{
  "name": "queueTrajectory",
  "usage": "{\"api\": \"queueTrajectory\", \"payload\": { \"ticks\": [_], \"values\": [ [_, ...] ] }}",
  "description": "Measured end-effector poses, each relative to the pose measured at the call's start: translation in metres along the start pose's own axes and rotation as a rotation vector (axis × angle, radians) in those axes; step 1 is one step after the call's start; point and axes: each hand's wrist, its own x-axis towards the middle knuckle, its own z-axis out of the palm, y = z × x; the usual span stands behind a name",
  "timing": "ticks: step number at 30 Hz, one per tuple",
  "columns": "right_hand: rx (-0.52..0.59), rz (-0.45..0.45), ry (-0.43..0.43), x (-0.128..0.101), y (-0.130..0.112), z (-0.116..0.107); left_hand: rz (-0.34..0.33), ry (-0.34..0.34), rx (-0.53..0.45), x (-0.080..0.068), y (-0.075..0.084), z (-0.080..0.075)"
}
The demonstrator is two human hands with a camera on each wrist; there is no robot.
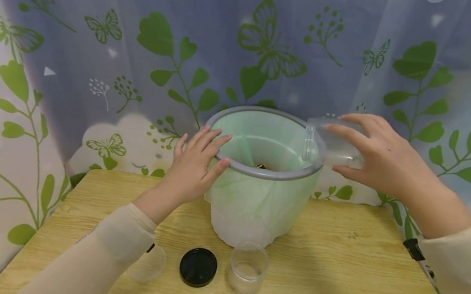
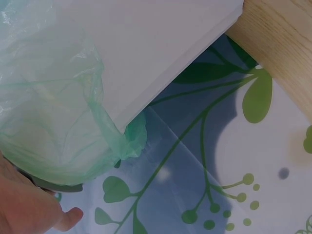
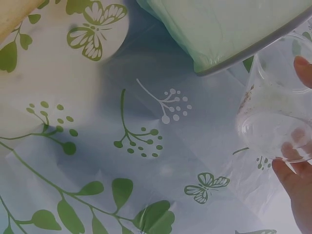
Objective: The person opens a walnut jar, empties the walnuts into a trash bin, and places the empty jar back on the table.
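Observation:
A white bin [image 1: 257, 198] with a pale green liner and a grey rim stands at the table's back. My left hand [image 1: 194, 166] rests on the left of its rim, fingers extended. With my right hand [image 1: 385, 157] I grip a clear jar [image 1: 335, 146] tipped on its side, its mouth over the right of the rim. In the right wrist view dark specks show on the wall of the jar [image 3: 265, 107], and thumb and fingers lie round it. Inside the bin a small dark and gold thing [image 1: 261, 166] is partly hidden by the rim.
In front of the bin, a clear empty container [image 1: 247, 272], a round black lid [image 1: 198, 266] and a clear disc [image 1: 148, 264] lie on the wooden table [image 1: 344, 282]. My left sleeve overlaps the disc. A leaf-and-butterfly curtain [image 1: 222, 8] hangs right behind the bin.

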Motion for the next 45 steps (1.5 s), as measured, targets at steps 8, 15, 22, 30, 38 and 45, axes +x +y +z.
{"api": "queueTrajectory", "payload": {
  "ticks": [8, 15, 22, 30, 38, 45],
  "values": [
    [0.009, 0.01, 0.08, -0.007, -0.004, 0.002, -0.007, -0.004, -0.002, 0.0, 0.0, -0.001],
    [-0.009, 0.01, 0.118, -0.014, -0.007, 0.002, -0.012, -0.014, 0.002, 0.0, -0.001, -0.001],
    [0.001, 0.006, 0.155, -0.019, -0.008, 0.004, -0.017, -0.024, 0.01, -0.001, -0.001, -0.001],
    [0.019, -0.029, 0.221, -0.028, -0.014, 0.005, -0.006, -0.017, -0.001, 0.001, 0.0, 0.0],
    [-0.008, 0.0, 0.307, -0.04, -0.024, 0.006, -0.006, -0.003, 0.003, 0.001, 0.0, 0.0],
    [0.01, 0.057, 0.362, -0.051, -0.032, 0.007, -0.009, -0.009, 0.008, 0.001, -0.001, -0.001]
  ]
}}
